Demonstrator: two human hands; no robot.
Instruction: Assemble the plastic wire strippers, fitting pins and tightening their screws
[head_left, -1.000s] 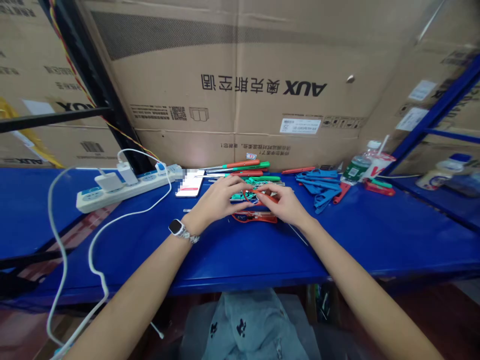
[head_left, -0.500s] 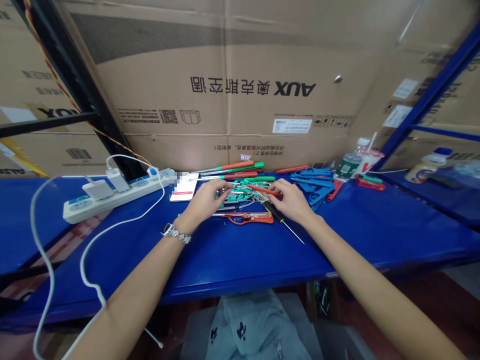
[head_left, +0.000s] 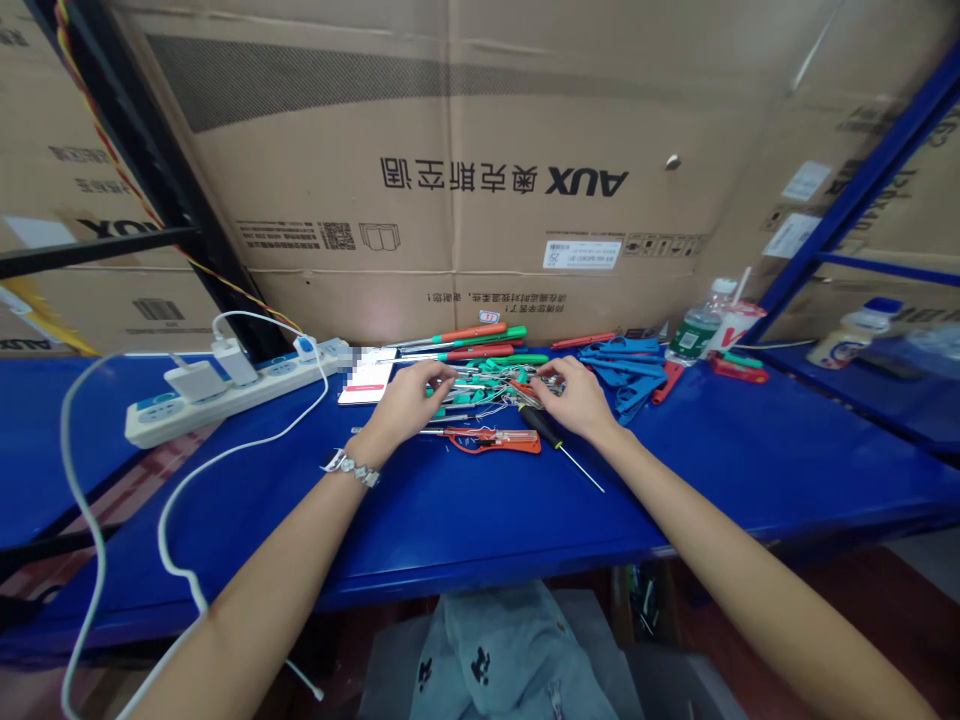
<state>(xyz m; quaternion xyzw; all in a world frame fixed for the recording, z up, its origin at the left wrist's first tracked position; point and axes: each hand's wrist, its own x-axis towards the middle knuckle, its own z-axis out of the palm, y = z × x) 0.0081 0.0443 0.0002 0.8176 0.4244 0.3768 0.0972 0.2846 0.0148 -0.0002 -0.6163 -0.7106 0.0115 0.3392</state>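
A small orange piece (head_left: pixel 521 390) is lying at the right end of a tangle of green and metal parts (head_left: pixel 486 380), just to the left of the fingertips of the right hand (head_left: pixel 576 400). That hand is clearly the nearer one. Its thumb and fingers are bending toward each other over the parts; whether they are gripping the piece, I cannot tell, and its long axis is too hidden to read.

The left hand (head_left: pixel 409 400) is facing in from the tangle's other end, half curled, a gap showing between thumb and forefinger, with nothing visible in it.

On the near side of the tangle, an orange lighter (head_left: pixel 495 438) is lying between the hands with its long axis running left to right, metal tube to the left and grip to the right. A screwdriver (head_left: pixel 553 438) is slanting beside the right hand, black handle toward the parts, tip pointing toward the person and rightward.

Farther out, long-handled sticks (head_left: pixel 480 352) are lying behind the tangle, blue pieces (head_left: pixel 630 370) are heaping up beyond the right hand, and a phone (head_left: pixel 367 378) is resting behind the left.
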